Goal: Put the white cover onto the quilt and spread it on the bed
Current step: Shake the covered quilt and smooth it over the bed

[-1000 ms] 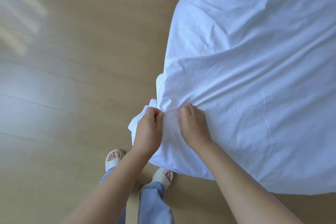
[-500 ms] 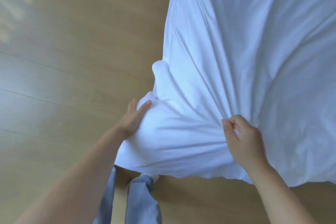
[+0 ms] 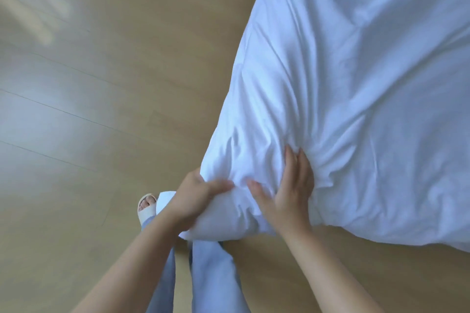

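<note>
Fingers and thumb of the left hand (image 3: 194, 198) curl round a bunched corner of the white fabric cover (image 3: 356, 109), the thumb lying on top of the cloth and the fingers tucked under it, out of sight. Just beside it, the right hand (image 3: 287, 193) lies flat on the same corner, its fingers (image 3: 295, 168) straight and close together and pointing toward the top of the frame, the thumb spread wide to the left. Creases fan out from under both hands.

The cover fills the right half of the frame from the upper right corner down to the lower right. It is rumpled in long folds, and its lower edge ends over the floor. What lies beneath it cannot be told. The gripped corner sits at lower centre, raised off the floor.

The floor of light tan wood-look planks (image 3: 114, 84) takes up the left half, with thin seams running across it and pale glare at the upper left and middle left. At lower centre stand two light blue trouser legs (image 3: 216, 274), and a cream open-toed slipper (image 3: 147, 208) shows just left of the left wrist.
</note>
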The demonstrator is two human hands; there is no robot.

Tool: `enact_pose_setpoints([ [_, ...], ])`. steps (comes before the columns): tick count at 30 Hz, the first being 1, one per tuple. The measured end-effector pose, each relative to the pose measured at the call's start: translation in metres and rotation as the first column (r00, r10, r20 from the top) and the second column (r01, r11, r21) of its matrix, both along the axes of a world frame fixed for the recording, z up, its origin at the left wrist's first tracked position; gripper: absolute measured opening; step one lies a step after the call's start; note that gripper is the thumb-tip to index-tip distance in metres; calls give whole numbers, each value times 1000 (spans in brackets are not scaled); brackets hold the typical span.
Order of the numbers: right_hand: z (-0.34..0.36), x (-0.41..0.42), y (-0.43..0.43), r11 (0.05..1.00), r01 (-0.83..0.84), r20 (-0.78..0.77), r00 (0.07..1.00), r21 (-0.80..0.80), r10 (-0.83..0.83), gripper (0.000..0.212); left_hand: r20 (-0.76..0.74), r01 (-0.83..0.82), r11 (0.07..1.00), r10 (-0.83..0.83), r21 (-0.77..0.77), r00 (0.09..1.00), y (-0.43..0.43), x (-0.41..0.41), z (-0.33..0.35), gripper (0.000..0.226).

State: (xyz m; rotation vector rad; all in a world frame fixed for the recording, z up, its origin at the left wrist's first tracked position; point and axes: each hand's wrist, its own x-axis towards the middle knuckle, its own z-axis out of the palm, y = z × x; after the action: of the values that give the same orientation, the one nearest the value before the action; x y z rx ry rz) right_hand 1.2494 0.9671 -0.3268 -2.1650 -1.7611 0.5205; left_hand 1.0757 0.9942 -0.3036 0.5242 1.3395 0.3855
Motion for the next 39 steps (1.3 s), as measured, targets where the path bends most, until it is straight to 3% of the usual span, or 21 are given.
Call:
enact_pose_setpoints([
  [2,14,-11,-1,986,142,-84,987,91,-135,94,105,-99,992,107,-81,989,-5,-2,30,20],
  [5,63,-23,24,964,253,-411,890,83,-199,106,219,-158,987,163,-40,962,-11,-15,86,35],
  [7,104,-30,48,975,185,-557,826,124,-85,86,313,-193,981,176,21,933,-15,-26,127,33],
  [9,136,-38,59,986,34,-557,828,160,62,67,390,-235,971,201,42,899,-25,-37,159,34],
  [10,139,-42,60,987,-48,-519,846,155,123,67,404,-257,966,221,36,888,-30,-43,164,34],
  [12,119,-53,55,980,-201,-352,917,-2,188,88,334,-272,962,253,12,908,-41,-54,150,30],
  [13,100,-59,50,954,-241,-224,954,-176,199,96,261,-254,967,247,-6,933,-47,-59,134,28],
  [15,53,-70,35,833,-199,-38,977,-516,209,96,115,-185,981,192,-66,975,-54,-65,95,29],
  [17,17,-72,29,759,-156,-26,983,-632,181,90,13,-139,985,141,-103,990,-52,-64,62,30],
  [21,-9,-64,36,764,-100,-158,987,-638,-2,93,-50,-131,986,126,-99,991,-43,-59,8,57],
  [23,-3,-59,47,860,-7,-230,965,-510,-128,67,-104,-133,989,126,-62,987,-43,-60,-9,57],
  [25,6,-57,68,918,140,-256,935,-370,-245,47,-196,-53,999,50,-6,979,-44,-59,-16,41],
  [27,8,-58,97,915,250,-240,912,-316,-332,62,-365,134,990,-106,52,925,-46,-53,-15,18],
  [30,3,-77,136,853,293,-113,921,-433,-374,94,-535,325,941,-229,92,813,-47,-41,-10,13],
  [32,-9,-82,150,831,214,-14,966,-514,-257,77,-547,360,926,-247,109,800,-43,-31,-7,17],
  [34,-17,-82,154,823,123,63,992,-554,-105,42,-515,374,920,-266,117,815,-35,-25,-7,18],
  [36,-25,-73,156,840,72,32,997,-538,-65,22,-385,273,958,-222,82,896,-24,-20,-10,32],
  [38,-24,-61,151,878,79,-146,975,-473,-167,21,-34,29,999,-31,-35,999,-8,-19,-12,57],
  [39,-20,-55,148,882,107,-258,934,-459,-247,24,165,-77,990,96,-119,982,1,-19,-16,66],
])
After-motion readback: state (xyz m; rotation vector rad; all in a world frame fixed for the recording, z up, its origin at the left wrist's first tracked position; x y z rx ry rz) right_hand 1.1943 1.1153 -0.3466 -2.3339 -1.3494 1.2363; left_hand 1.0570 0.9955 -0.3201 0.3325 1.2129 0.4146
